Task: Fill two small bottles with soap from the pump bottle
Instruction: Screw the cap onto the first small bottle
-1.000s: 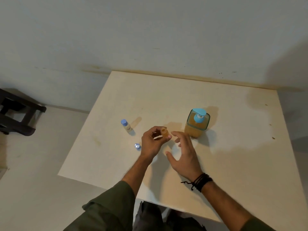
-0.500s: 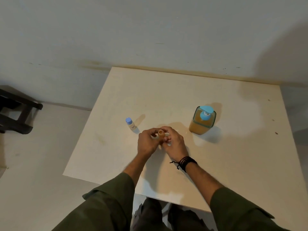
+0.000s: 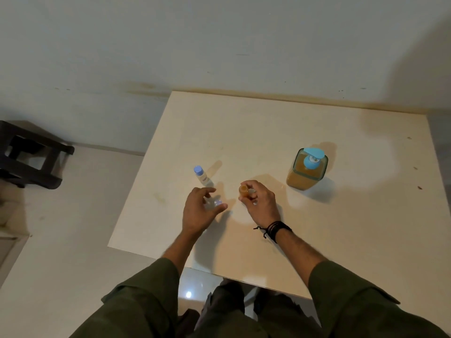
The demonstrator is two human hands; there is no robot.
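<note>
Now the right hand (image 3: pixel 260 200) is closed around the open small bottle (image 3: pixel 243 190), amber soap showing at its uncapped mouth, between the capped small bottle (image 3: pixel 202 176) and the pump bottle (image 3: pixel 307 168). The left hand (image 3: pixel 199 209) hovers half-open, fingers curled over a small cap (image 3: pixel 218 203) lying on the table (image 3: pixel 341 228) just this side of the capped bottle — whether it touches the cap I cannot tell. The step looks like capping. To do it well, pinch the cap by its rim, keep the filled bottle upright and steady, seat the cap squarely — then twist, so no soap spills over.
</note>
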